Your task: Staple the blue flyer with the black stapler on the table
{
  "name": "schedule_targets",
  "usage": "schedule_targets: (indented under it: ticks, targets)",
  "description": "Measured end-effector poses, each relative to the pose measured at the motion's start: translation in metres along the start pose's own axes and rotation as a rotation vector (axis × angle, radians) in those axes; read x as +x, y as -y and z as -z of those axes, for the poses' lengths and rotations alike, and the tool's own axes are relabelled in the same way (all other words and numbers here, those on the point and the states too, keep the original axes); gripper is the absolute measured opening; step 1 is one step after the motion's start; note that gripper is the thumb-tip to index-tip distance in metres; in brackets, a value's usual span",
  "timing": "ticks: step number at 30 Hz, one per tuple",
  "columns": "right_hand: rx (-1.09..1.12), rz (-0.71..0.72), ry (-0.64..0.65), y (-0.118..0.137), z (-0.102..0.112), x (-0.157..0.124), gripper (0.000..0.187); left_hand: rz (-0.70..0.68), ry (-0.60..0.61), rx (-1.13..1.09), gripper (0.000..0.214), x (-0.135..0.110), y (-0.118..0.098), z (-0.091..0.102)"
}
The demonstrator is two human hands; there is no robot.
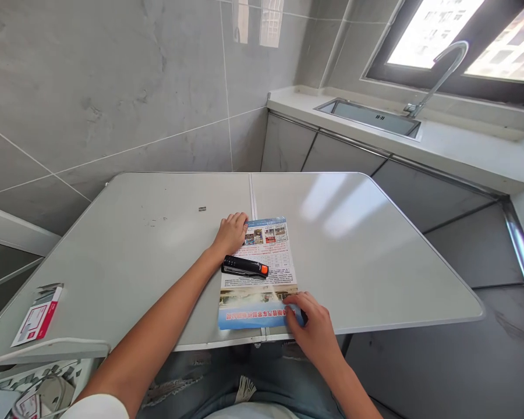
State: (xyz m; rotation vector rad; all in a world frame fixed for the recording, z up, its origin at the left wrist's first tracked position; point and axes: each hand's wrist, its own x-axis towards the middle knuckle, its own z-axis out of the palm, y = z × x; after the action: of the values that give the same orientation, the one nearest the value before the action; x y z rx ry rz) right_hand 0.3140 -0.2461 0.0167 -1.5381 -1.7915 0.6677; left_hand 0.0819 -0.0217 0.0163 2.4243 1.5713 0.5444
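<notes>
Where the head view looks down on the table (pixel 353 273), I see the left hand (pixel 230 235) curled over the far left corner of a leaflet (pixel 262 294), probably steadying it. The right hand (pixel 312 320), thumb and fingertips slightly apart, touches the near right corner; a dark thing (pixel 304 317) under its palm is too hidden to name. Whether either hand pinches or merely presses, I cannot tell. Just nearer than the left hand, a black stapler (pixel 244 267) lies on the leaflet, perhaps put within easy reach. It runs crosswise, orange end pointing right; the leaflet's long axis runs away from the person, between the two hands.
</notes>
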Motion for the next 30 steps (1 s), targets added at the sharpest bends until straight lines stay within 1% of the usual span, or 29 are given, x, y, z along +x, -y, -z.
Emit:
schedule_targets:
  ticks: [3,5,7,10,12,14,16,17,20,21,22,24,27,29,30]
  targets:
    - [-0.026,-0.029,0.075,0.0,0.011,0.004,0.016,-0.032,-0.089,0.047,0.024,-0.003,-0.002,-0.004]
    - [-0.065,-0.04,0.138,-0.001,0.022,0.006,0.017,-0.066,-0.14,0.056,0.025,-0.007,-0.001,-0.004]
    - [-0.092,-0.013,0.171,-0.003,0.034,0.011,0.019,-0.117,-0.142,0.03,0.024,-0.011,0.003,-0.003]
    - [-0.078,0.132,0.126,-0.004,0.051,0.023,0.021,-0.247,-0.082,-0.043,0.033,-0.016,0.014,-0.002]
    - [-0.061,0.258,0.072,0.002,0.055,0.039,0.019,-0.335,-0.063,-0.08,0.036,-0.018,0.02,-0.001]
    - [-0.054,0.375,0.051,0.013,0.051,0.059,0.018,-0.393,-0.051,-0.118,0.034,-0.019,0.024,-0.001]
    - [-0.062,0.464,0.102,0.025,0.039,0.082,0.018,-0.423,-0.016,-0.149,0.033,-0.018,0.023,-0.002]
    - [-0.078,0.497,0.147,0.03,0.031,0.093,0.025,-0.431,0.008,-0.149,0.033,-0.018,0.022,-0.002]
    - [-0.144,0.559,0.278,0.036,0.007,0.118,0.061,-0.422,0.056,-0.086,0.036,-0.018,0.018,-0.004]
    - [-0.16,0.577,0.316,0.035,0.0,0.124,0.069,-0.414,0.064,-0.068,0.037,-0.019,0.017,-0.004]
    - [-0.169,0.6,0.353,0.032,-0.006,0.127,0.07,-0.404,0.066,-0.061,0.038,-0.019,0.016,-0.004]
    - [-0.173,0.662,0.425,0.024,-0.015,0.132,0.059,-0.385,0.062,-0.078,0.04,-0.018,0.015,-0.005]
    - [-0.153,0.723,0.484,0.012,-0.018,0.137,0.038,-0.369,0.056,-0.112,0.042,-0.016,0.014,-0.005]
    - [-0.132,0.714,0.501,0.006,-0.017,0.141,0.035,-0.364,0.066,-0.107,0.042,-0.014,0.013,-0.005]
    - [-0.126,0.706,0.511,0.004,-0.016,0.142,0.037,-0.363,0.074,-0.099,0.043,-0.013,0.013,-0.004]
